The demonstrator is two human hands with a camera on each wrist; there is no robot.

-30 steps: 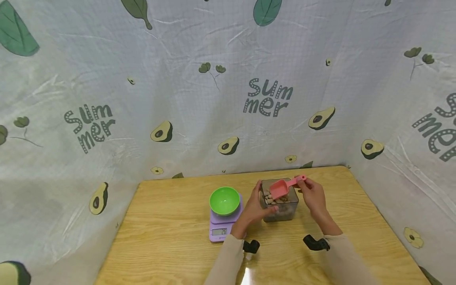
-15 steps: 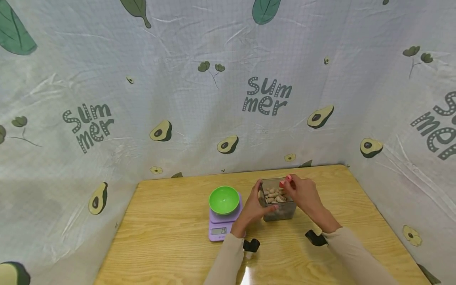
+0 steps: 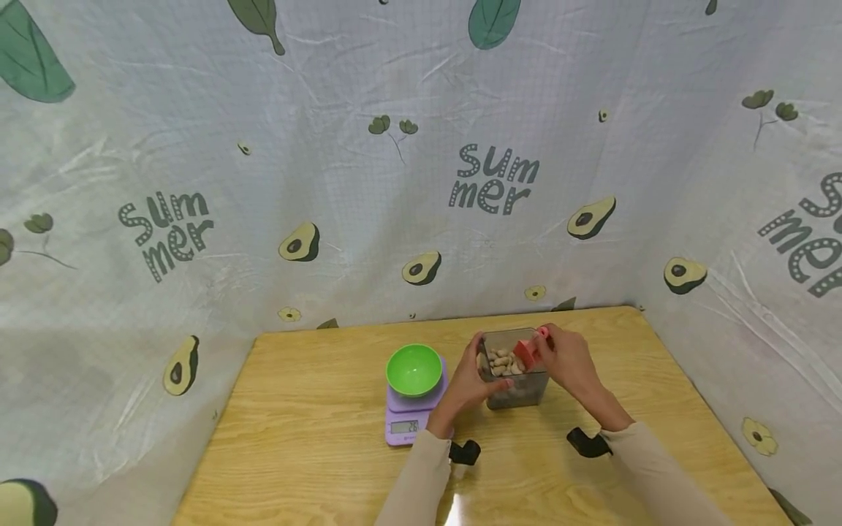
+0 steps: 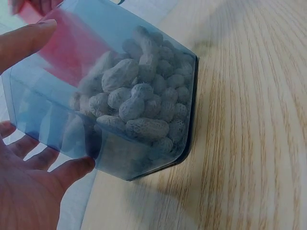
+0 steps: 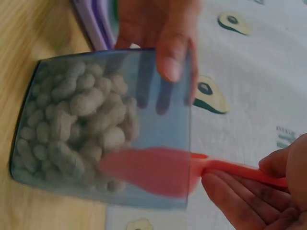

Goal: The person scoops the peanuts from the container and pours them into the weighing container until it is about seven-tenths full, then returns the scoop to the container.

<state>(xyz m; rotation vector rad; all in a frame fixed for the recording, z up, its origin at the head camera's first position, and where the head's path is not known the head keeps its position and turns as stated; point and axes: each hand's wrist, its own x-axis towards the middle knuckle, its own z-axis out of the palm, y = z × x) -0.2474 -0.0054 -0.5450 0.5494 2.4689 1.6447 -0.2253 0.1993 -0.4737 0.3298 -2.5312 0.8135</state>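
A clear greyish container (image 3: 516, 392) of unshelled peanuts (image 4: 139, 100) stands on the table. My left hand (image 3: 465, 381) holds it by its left side, the thumb across the near wall and the fingers along the far-left side. My right hand (image 3: 571, 358) pinches the handle of a red scoop (image 5: 153, 170). The scoop's blade is inside the container, its tip against the peanuts on the right side. Left of the container, a green bowl (image 3: 414, 370) sits on a purple kitchen scale (image 3: 403, 429); no peanuts show in the bowl.
The wooden table (image 3: 309, 431) reaches back to a wall sheet (image 3: 355, 241) printed with avocados and lettering. The sheet also runs along the left and right sides. The scale stands close beside my left forearm.
My right hand has moved left and turned the scoop, whose blade was held flat over the container's opening and now points down inside it. The left hand, bowl and scale have stayed put.
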